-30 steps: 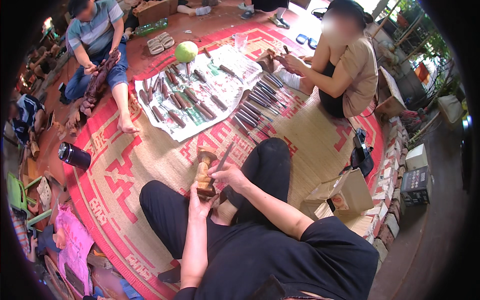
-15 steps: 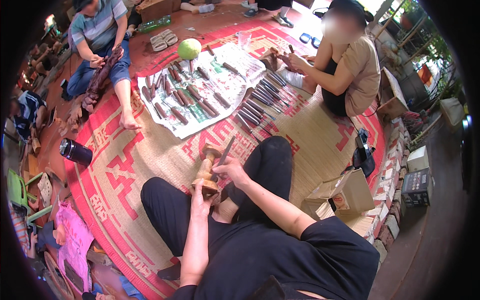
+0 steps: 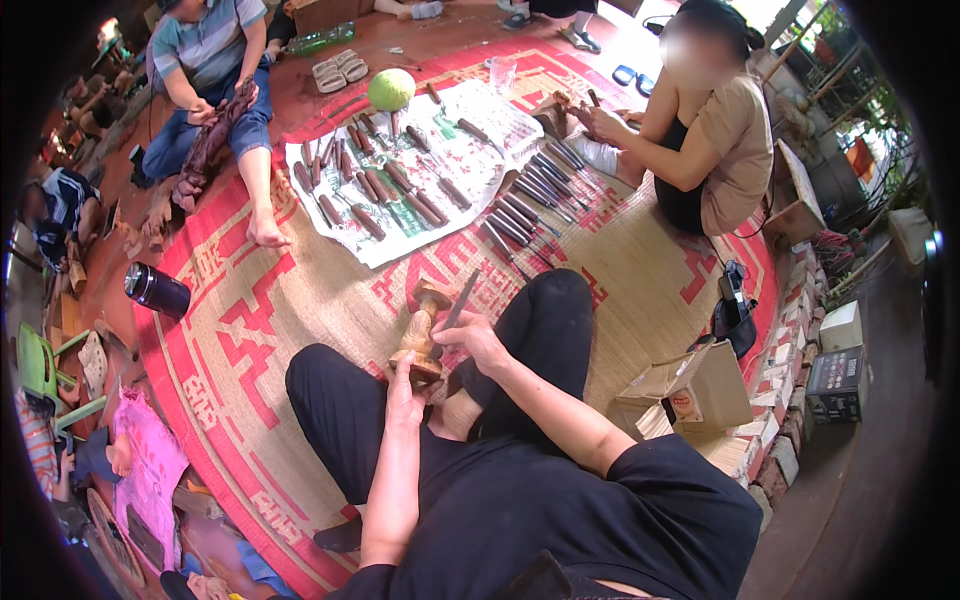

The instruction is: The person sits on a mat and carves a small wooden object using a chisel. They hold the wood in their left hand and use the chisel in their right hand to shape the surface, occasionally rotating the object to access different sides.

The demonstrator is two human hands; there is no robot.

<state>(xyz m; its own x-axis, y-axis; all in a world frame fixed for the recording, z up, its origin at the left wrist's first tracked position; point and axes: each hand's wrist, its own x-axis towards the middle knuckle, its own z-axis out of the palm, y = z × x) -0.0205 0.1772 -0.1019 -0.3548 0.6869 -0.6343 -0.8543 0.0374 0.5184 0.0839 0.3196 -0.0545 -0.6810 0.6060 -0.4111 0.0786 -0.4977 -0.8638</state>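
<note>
A small carved wooden figure (image 3: 418, 332), pale and yellowish with a wider base and top, stands tilted above my crossed legs. My left hand (image 3: 405, 398) is closed around its base from below. My right hand (image 3: 476, 340) grips a flat grey file (image 3: 462, 296), its tip pointing up and away from me. The lower end of this file lies against or close to the figure's right side; the fingers hide the exact contact.
Carving tools (image 3: 425, 208) with brown handles lie on a white printed sheet (image 3: 375, 255); several dark-handled ones (image 3: 515, 215) lie beside it on the mat. A green round fruit (image 3: 391, 90), black flask (image 3: 156, 290) and opened cardboard box (image 3: 685, 390) surround me. Two people carve nearby.
The whole view has shifted slightly. My right hand and the file have moved a little against the figure; both hands keep their holds.
</note>
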